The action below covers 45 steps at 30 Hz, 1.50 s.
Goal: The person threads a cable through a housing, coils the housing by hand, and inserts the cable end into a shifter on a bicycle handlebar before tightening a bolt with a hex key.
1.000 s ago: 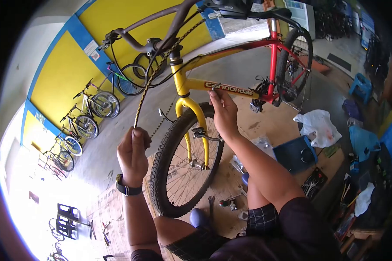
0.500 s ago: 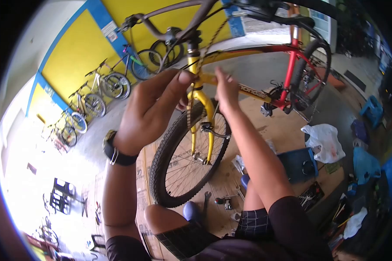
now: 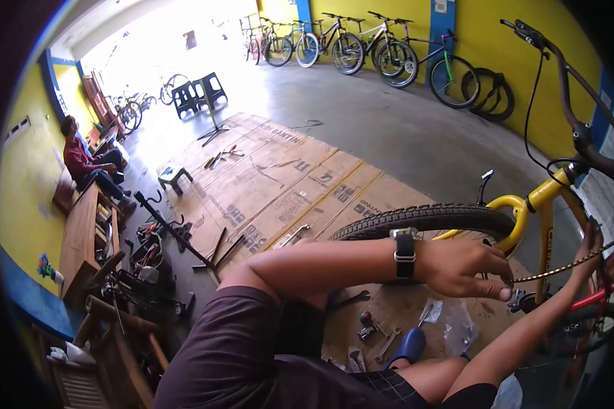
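A black-and-gold patterned cable [image 3: 549,275] runs from my left hand [image 3: 467,269] past my right hand [image 3: 589,245] to the right side. My left hand, with a black-strapped watch at the wrist, has its fingers closed on the cable's near end. At the right, my right hand lies against the cable, its fingers stretched upward; part of it is seen edge-on. Both hands are beside the yellow fork and frame [image 3: 549,191] of a bicycle. Its knobby front tyre [image 3: 423,219] is behind my left forearm, and the dark handlebar [image 3: 583,136] rises above my right hand.
Cardboard [image 3: 286,177] covers the floor. A wrench [image 3: 351,298], small metal parts and a blue shoe [image 3: 409,346] lie close to my legs. Another person [image 3: 82,160] sits at the left by a wooden bench [image 3: 82,232]. Several bicycles [image 3: 341,44] line the yellow wall.
My view has swung left, so the bicycle now stands at the right edge. The cable now stretches sideways between my hands, where before it hung beside the fork. The seated person has come into view.
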{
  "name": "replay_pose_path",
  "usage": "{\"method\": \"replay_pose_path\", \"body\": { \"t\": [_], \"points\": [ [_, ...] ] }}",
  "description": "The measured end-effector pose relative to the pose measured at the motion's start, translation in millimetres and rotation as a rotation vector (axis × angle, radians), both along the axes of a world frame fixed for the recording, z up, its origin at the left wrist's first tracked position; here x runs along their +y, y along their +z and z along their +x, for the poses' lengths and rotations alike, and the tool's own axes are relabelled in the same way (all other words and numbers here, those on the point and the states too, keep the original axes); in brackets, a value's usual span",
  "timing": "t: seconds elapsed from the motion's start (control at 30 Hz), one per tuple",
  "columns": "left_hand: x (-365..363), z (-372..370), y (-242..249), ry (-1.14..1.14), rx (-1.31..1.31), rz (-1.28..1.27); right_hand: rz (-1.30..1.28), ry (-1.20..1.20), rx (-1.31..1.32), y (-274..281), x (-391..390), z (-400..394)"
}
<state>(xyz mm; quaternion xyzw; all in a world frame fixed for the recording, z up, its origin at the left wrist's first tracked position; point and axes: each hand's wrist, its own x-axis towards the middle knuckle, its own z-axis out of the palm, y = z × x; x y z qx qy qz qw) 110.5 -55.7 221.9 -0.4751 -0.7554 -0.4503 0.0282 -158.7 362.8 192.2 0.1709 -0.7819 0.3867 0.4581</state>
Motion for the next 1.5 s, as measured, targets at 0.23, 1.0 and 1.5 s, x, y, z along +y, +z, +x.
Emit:
{"method": "replay_pose_path", "body": {
  "t": [0.23, 1.0, 1.5],
  "points": [
    [4, 0, -28, 0.096, -0.008, 0.146, 0.025, -0.201, 0.034, 6, 1, -6],
    [11, 9, -19, 0.301, -0.104, 0.164, -0.013, -0.263, -0.148, 76, -124, 130],
    [-59, 45, -4, 0.851, 0.398, 0.293, -0.308, -0.32, -0.093, 54, -57, 125]
  ]
}}
